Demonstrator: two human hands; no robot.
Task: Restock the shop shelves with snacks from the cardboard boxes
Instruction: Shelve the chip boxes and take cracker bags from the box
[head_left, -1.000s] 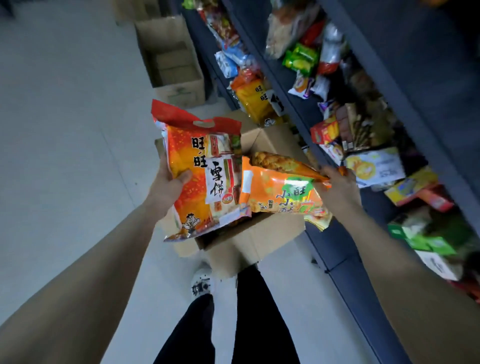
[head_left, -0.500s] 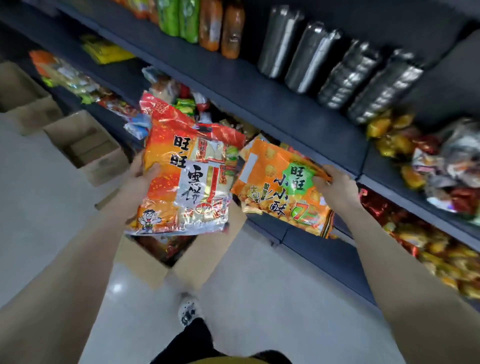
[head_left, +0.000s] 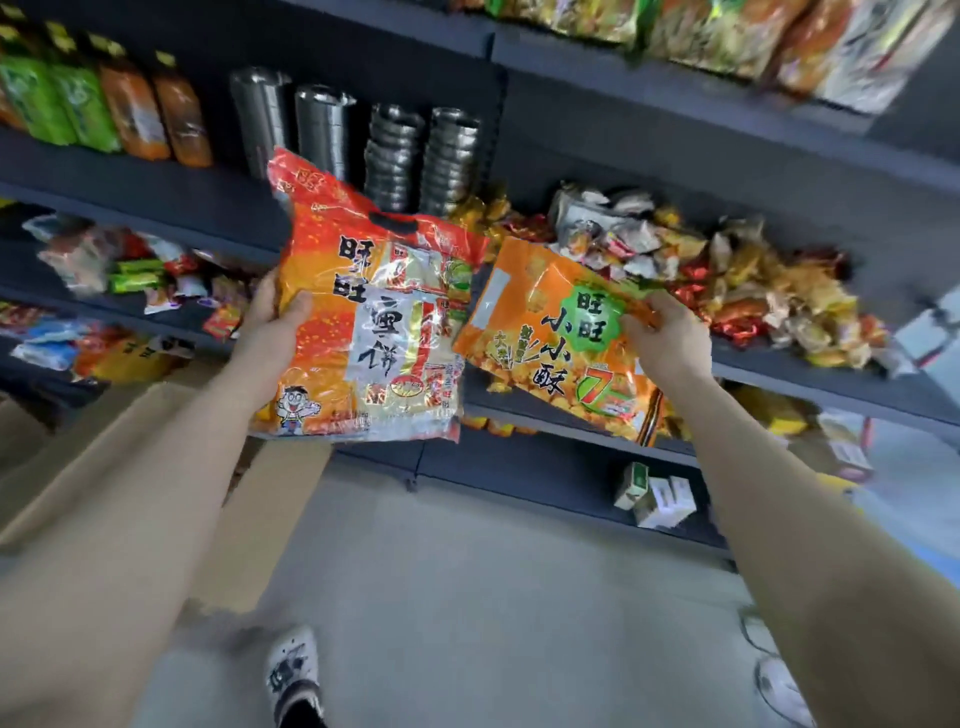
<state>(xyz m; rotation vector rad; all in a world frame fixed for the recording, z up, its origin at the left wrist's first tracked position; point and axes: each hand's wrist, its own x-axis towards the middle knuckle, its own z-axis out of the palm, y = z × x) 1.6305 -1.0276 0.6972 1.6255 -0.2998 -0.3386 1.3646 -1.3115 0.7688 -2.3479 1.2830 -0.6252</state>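
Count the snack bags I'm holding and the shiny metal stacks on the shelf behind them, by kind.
Snack bags: 2, a red bag in the left hand, an orange bag in the right hand
Metal stacks: 4
Total: 6

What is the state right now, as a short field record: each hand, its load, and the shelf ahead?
left hand: grips the large red-orange bag by its left edge
right hand: grips the smaller orange bag by its right edge
bags: both held in front of the shelves, not yet placed
shelf ahead: piled with loose wrapped snacks
cardboard box: under the left bag, partly hidden by the forearm
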